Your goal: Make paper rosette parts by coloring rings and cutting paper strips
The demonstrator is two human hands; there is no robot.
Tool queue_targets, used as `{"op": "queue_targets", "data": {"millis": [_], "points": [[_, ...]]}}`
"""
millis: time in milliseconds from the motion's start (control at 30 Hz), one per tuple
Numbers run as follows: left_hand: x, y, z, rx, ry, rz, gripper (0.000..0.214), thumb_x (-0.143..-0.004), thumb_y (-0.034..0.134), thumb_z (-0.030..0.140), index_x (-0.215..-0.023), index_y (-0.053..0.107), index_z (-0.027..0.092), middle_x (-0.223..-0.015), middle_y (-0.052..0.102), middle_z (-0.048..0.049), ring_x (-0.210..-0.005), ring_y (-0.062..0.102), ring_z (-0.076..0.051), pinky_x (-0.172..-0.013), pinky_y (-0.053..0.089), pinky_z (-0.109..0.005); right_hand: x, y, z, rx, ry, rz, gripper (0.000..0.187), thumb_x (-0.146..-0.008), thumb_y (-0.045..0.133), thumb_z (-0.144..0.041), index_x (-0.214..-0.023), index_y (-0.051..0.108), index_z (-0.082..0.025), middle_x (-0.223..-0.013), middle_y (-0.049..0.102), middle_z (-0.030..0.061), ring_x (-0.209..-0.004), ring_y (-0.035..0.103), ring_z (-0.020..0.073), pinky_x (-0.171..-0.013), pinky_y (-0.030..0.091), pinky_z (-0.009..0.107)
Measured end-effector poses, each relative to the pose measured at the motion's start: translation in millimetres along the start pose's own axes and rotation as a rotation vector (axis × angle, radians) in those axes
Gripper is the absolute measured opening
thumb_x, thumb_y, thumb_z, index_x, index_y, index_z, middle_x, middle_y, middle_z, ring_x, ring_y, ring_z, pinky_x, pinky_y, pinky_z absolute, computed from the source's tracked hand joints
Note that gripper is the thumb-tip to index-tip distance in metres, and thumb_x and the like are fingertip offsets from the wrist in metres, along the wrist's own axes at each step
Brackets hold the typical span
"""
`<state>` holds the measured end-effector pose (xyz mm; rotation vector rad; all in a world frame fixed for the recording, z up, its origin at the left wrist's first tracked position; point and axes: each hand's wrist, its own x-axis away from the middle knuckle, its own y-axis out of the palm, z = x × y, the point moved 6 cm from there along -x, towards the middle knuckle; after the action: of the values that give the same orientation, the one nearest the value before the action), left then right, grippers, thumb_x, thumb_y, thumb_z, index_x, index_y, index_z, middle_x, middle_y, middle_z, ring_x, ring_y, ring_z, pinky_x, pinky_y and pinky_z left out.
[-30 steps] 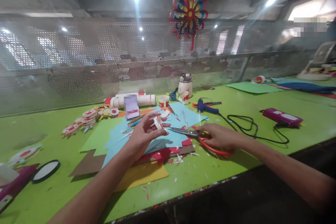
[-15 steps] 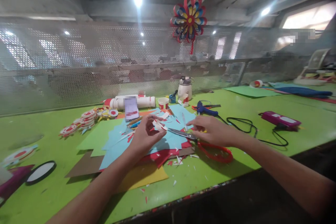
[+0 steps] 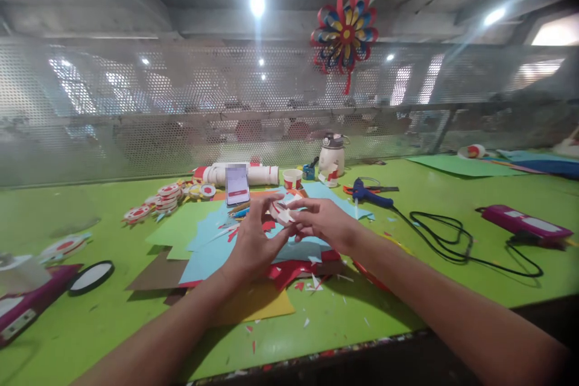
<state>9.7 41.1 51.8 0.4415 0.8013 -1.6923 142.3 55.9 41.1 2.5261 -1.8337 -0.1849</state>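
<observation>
Piece: a small white and red piece (image 3: 281, 212) is held up over the blue paper (image 3: 210, 262). It is pinched by the left hand (image 3: 257, 235). It is met on its right side by bent fingers of the right hand (image 3: 323, 223); how tightly cannot be told.
Discs: red and white discs (image 3: 167, 200) are piled at the left, and look already made. The held piece seems not done yet; how many more are left cannot be told.
Scraps: little cut bits (image 3: 313, 282) are scattered near the front edge (image 3: 316, 351).
Red handle: the red handle (image 3: 371, 278) is partly covered by the right arm (image 3: 429, 295).
Room: more space seems to be left at the right, but it is shared with the glue gun (image 3: 367, 194), black cord (image 3: 459, 261) and purple box (image 3: 525, 223).
</observation>
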Motion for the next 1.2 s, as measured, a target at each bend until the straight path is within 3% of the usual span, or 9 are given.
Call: {"op": "queue_targets", "data": {"millis": [100, 233, 433, 633, 767, 900, 1067, 1200], "points": [[2, 0.3, 10, -0.144, 0.049, 0.007, 0.052, -0.076, 0.070, 0.023, -0.122, 0.045, 0.024, -0.124, 0.055, -0.0097, -0.105, 0.057, -0.023, -0.088, 0.046, -0.037, 7, 4, 5, -0.109, 0.018, -0.033, 0.019, -0.070, 0.072, -0.021, -0.085, 0.063, -0.015, -0.070, 0.067, 0.0008, -0.060, 0.063, 0.0117, -0.057, 0.054, 0.025], [3, 2.8, 16, -0.263, 0.030, 0.003, 0.048, -0.074, 0.071, 0.031, -0.117, 0.051, 0.023, -0.116, 0.060, -0.0093, -0.087, 0.058, -0.021, -0.073, 0.045, -0.034, 16, 10, 13, -0.174, 0.082, -0.135, 0.012, -0.071, 0.069, -0.023, -0.075, 0.065, -0.012, -0.064, 0.067, 0.0019, -0.054, 0.061, 0.0109, -0.055, 0.054, 0.025], [3, 11.4, 19, -0.450, 0.006, -0.077, 0.036, -0.081, 0.061, 0.032, -0.113, 0.051, 0.020, -0.111, 0.059, -0.0100, -0.096, 0.056, -0.023, -0.082, 0.046, -0.039, 22, 16, 18, -0.188, 0.156, -0.225, 0.009, -0.060, 0.066, -0.019, -0.064, 0.066, -0.010, -0.056, 0.067, 0.0026, -0.046, 0.061, 0.0112, -0.052, 0.054, 0.025], [5, 11.8, 17, -0.482, 0.008, -0.082, 0.036, -0.082, 0.059, 0.035, -0.113, 0.049, 0.020, -0.110, 0.060, -0.0094, -0.090, 0.057, -0.020, -0.079, 0.048, -0.036, 23, 14, 15, -0.068, 0.133, -0.204, 0.010, -0.066, 0.059, -0.021, -0.069, 0.063, -0.012, -0.060, 0.066, 0.0023, -0.049, 0.062, 0.0115, -0.056, 0.055, 0.027], [1, 5.4, 10, -0.553, -0.018, -0.051, 0.036, -0.083, 0.058, 0.040, -0.111, 0.051, 0.019, -0.100, 0.062, -0.0072, -0.076, 0.057, -0.017, -0.073, 0.047, -0.033, 19, 4, 14, 0.160, 0.046, -0.115, 0.015, -0.079, 0.050, -0.021, -0.082, 0.063, -0.013, -0.064, 0.067, 0.0044, -0.051, 0.064, 0.0151, -0.052, 0.054, 0.030], [-6, -0.1, -7, -0.729, -0.057, -0.075, 0.025, -0.083, 0.055, 0.037, -0.100, 0.054, 0.018, -0.089, 0.062, -0.0050, -0.080, 0.058, -0.020, -0.071, 0.045, -0.031, 13, -16, 4, 0.488, -0.169, 0.114, 0.016, -0.087, 0.054, -0.020, -0.099, 0.064, -0.015, -0.063, 0.064, -0.0005, -0.054, 0.061, 0.0145, -0.055, 0.051, 0.029], [-15, -10.4, -31, -0.809, -0.150, -0.070, 0.022, -0.080, 0.057, 0.038, -0.089, 0.057, 0.017, -0.081, 0.063, -0.0053, -0.075, 0.059, -0.021, -0.067, 0.042, -0.031, 11, -30, -6, 0.814, -0.369, 0.267, 0.019, -0.092, 0.057, -0.029, -0.104, 0.062, -0.015, -0.102, 0.065, 0.0050, -0.086, 0.064, 0.0177, -0.077, 0.053, 0.038], [-31, -29.1, -37, -0.840, -0.224, -0.041, 0.030, -0.076, 0.059, 0.046, -0.072, 0.058, 0.017, -0.075, 0.063, -0.0076, -0.073, 0.059, -0.021, -0.063, 0.039, -0.031, 9, -29, -3, 0.954, -0.434, 0.276, 0.022, -0.093, 0.056, -0.029, -0.109, 0.061, -0.016, -0.110, 0.063, 0.0067, -0.092, 0.063, 0.0194, -0.080, 0.053, 0.040]]}}
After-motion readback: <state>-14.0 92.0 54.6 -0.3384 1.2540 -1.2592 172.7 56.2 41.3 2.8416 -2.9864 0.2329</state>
